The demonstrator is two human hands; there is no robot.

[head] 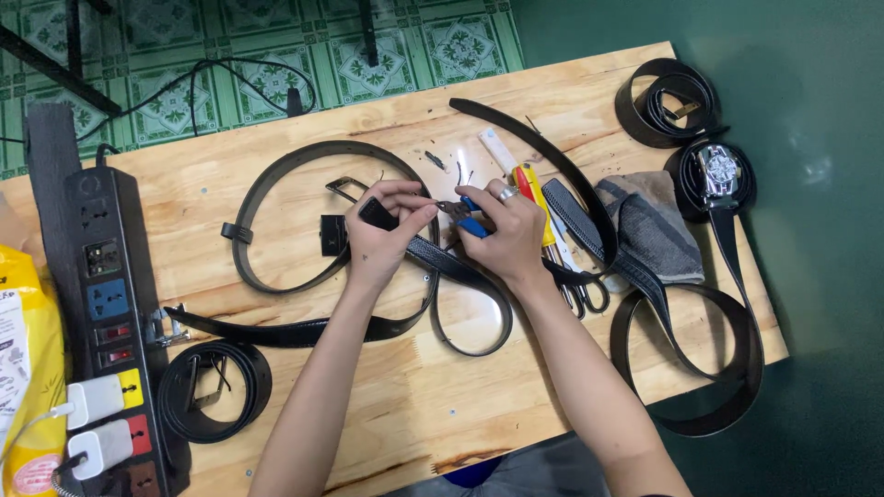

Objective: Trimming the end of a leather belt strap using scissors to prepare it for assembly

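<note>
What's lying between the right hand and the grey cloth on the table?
In the head view, between the right hand and the grey cloth lie a yellow-handled tool, scissors and a black belt strap.

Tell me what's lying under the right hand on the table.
Under the right hand: blue-handled pliers, a yellow-handled tool and scissors. Their middles are covered.

A black power strip (109, 313) lies beside a coiled belt (214, 389).

Power strip (109, 313) at the table's (414, 414) left edge, coiled belt (214, 390) just beside it, scissors (578, 285) right of centre.
</note>
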